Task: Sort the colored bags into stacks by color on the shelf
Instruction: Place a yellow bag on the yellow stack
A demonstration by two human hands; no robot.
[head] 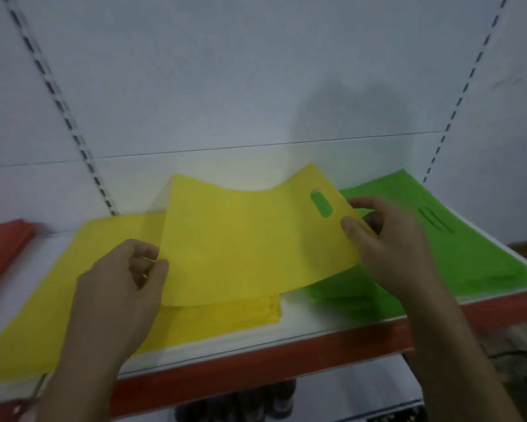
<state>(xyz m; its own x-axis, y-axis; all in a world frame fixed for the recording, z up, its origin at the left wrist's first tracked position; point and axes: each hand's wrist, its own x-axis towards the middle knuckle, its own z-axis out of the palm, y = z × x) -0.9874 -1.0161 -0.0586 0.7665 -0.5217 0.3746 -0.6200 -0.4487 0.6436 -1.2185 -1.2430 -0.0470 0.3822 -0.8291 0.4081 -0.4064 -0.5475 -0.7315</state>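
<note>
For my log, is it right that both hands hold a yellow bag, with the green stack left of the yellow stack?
Head view: green stack lies right, not left, of yellow stack; left hand and right hand hold the yellow bag.

Plain yellow bag (pixel 244 239) between both hands, yellow stack (pixel 73 300) under the left hand (pixel 119 287), green stack (pixel 469 254) beyond the right hand (pixel 390 236), red bags (pixel 3 242) far left of the left hand

Dim, soft blur, curved wide-angle edges
</note>
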